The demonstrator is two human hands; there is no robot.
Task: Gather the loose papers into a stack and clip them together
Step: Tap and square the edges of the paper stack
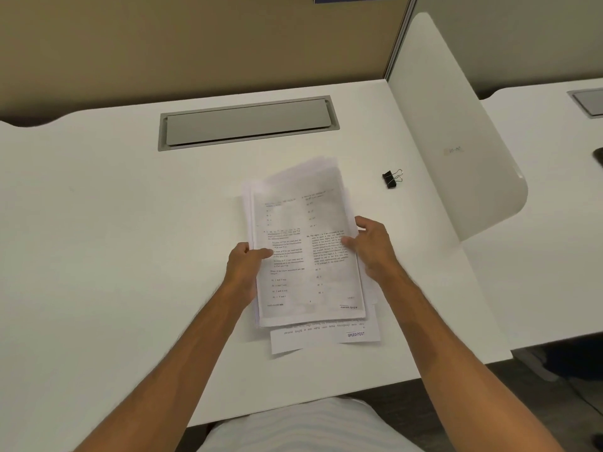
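Note:
A stack of printed white papers (303,223) is held over the middle of the white desk (114,207), its far end blurred. My left hand (244,265) grips the stack's left edge, thumb on the top sheet. My right hand (372,246) grips the right edge, thumb also on top. The sheets are roughly aligned, with some edges sticking out at the top and sides. One more sheet (326,339), marked "SPEED POST", pokes out beneath the stack's near end; whether it lies on the desk I cannot tell. A black binder clip (391,178) lies on the desk, right of the stack, untouched.
A grey cable hatch (248,123) is set into the desk behind the papers. A white curved divider panel (456,135) stands along the desk's right side, with another desk (554,223) beyond it. A tan partition wall (195,44) runs along the back.

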